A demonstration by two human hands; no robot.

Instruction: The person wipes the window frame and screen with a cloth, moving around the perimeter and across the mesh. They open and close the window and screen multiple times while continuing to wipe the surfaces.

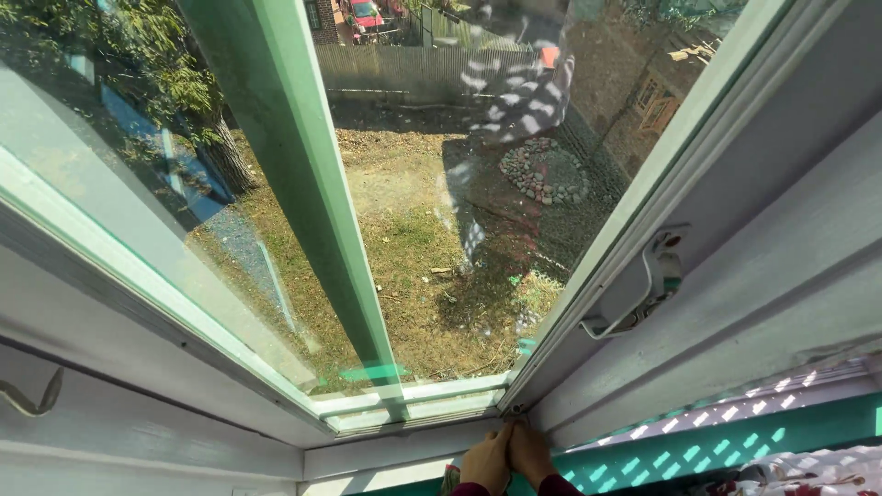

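Observation:
My left hand (485,459) and my right hand (533,455) press together at the bottom edge of the view, fingertips up against the lower corner of a closed window (441,230). The window has a pale green frame (303,184) with a central mullion and dusty glass. Whether the fingers pinch something small at the corner (514,415) cannot be made out. A dark red sleeve cuff shows at each wrist.
A white metal handle latch (643,285) sits on the right-hand frame. A curved metal hook (28,395) hangs on the left wall. Teal sill and patterned cloth (808,473) lie at lower right. A yard with grass and a stone ring shows through the glass.

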